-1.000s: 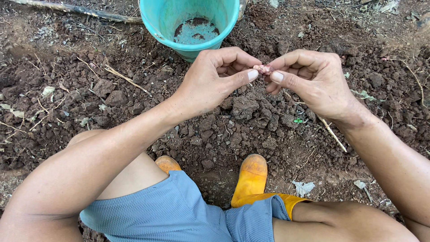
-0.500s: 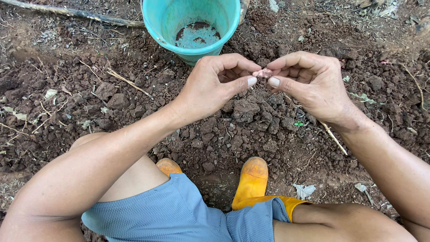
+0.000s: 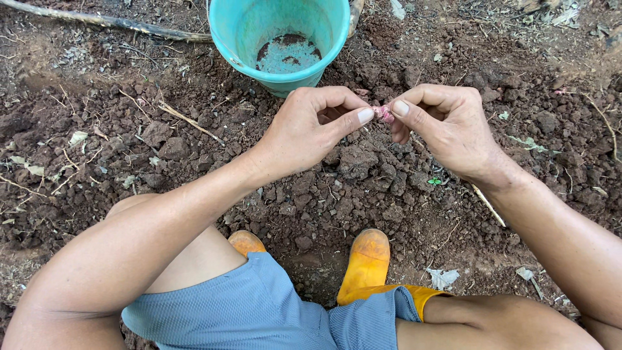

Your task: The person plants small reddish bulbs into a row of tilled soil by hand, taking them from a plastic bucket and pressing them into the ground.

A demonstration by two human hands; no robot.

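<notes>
The left hand (image 3: 304,133) and right hand (image 3: 447,126) meet fingertip to fingertip, both pinching a small pinkish, knobbly bit (image 3: 383,113) between thumbs and forefingers. Just beyond them stands a round teal plastic bucket (image 3: 227,39) on clumpy dark-brown soil (image 3: 363,188). Orange rubber boots (image 3: 368,259) lie below.

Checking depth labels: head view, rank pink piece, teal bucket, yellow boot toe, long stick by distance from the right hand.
1. Pink piece: pinched at the right hand fingertips.
2. Teal bucket: ahead, to the left.
3. Yellow boot toe: below, near the knees.
4. Long stick: far top left.
</notes>
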